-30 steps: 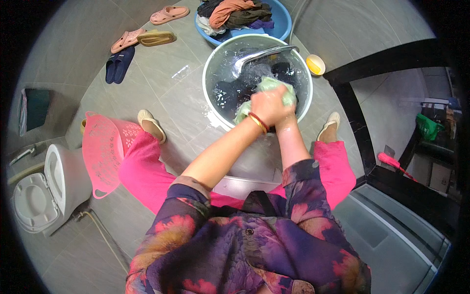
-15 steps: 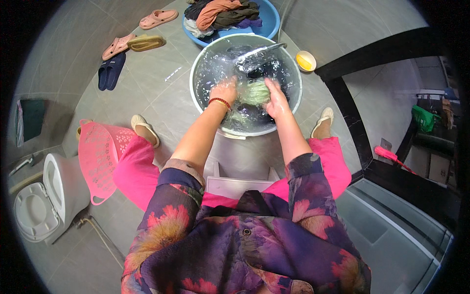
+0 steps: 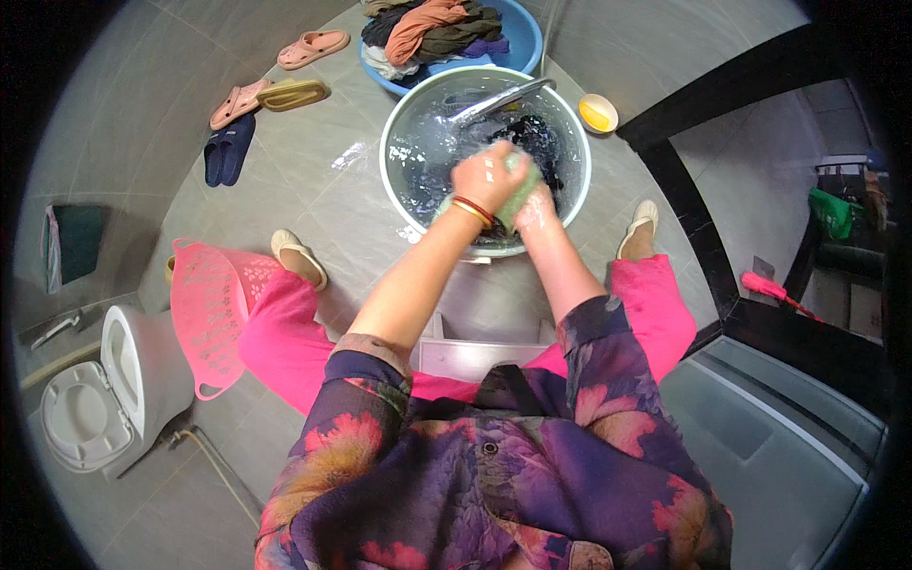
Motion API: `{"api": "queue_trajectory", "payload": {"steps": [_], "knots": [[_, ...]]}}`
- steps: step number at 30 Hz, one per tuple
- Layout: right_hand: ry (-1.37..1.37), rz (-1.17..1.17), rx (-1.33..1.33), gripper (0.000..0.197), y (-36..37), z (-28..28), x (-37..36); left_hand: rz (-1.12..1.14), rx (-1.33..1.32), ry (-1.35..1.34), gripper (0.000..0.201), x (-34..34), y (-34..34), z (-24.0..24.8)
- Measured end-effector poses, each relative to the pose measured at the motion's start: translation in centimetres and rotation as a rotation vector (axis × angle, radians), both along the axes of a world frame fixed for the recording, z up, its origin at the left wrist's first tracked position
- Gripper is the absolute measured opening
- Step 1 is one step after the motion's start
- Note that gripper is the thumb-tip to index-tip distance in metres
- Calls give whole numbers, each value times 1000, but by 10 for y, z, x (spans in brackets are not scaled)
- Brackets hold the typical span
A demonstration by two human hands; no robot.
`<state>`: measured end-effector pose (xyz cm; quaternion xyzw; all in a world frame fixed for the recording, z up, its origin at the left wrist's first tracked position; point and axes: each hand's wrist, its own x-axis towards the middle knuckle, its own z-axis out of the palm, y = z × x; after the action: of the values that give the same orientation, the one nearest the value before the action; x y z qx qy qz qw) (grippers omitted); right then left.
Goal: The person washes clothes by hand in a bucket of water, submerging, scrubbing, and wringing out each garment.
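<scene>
Both of my hands are together over a large pale basin (image 3: 388, 180) of water. My left hand (image 3: 489, 179), with a red and a yellow band at its wrist, is closed on a wet light green cloth (image 3: 522, 193). Close beside and slightly below it, my right hand (image 3: 535, 206) grips the same cloth; its fingers are partly hidden. Behind the hands, dark wet clothing (image 3: 538, 141) shows in the water. A silvery shower head with its handle (image 3: 499, 100) lies across the basin's far side.
A blue tub (image 3: 525, 36) heaped with clothes (image 3: 442, 28) stands behind the basin. To its right is a small bowl (image 3: 598, 114) with yellow inside. Slippers (image 3: 228, 150) lie at far left, a pink basket (image 3: 207, 309) and toilet (image 3: 138, 366) at left.
My hands were apart, with the green cloth between them in the water. Now they have come together on it, the left hand having moved right and up over the right.
</scene>
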<state>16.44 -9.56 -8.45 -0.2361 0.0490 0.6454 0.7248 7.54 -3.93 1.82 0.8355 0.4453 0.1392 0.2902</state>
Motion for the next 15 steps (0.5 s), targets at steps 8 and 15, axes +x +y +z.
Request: {"api": "queue_trajectory", "payload": {"steps": [8, 15], "knots": [[-564, 64, -323, 37, -20, 64, -4, -3, -134, 144, 61, -62, 64, -39], [-796, 157, -506, 43, -60, 85, 13, -56, -366, 13, 63, -42, 89, 32]]}}
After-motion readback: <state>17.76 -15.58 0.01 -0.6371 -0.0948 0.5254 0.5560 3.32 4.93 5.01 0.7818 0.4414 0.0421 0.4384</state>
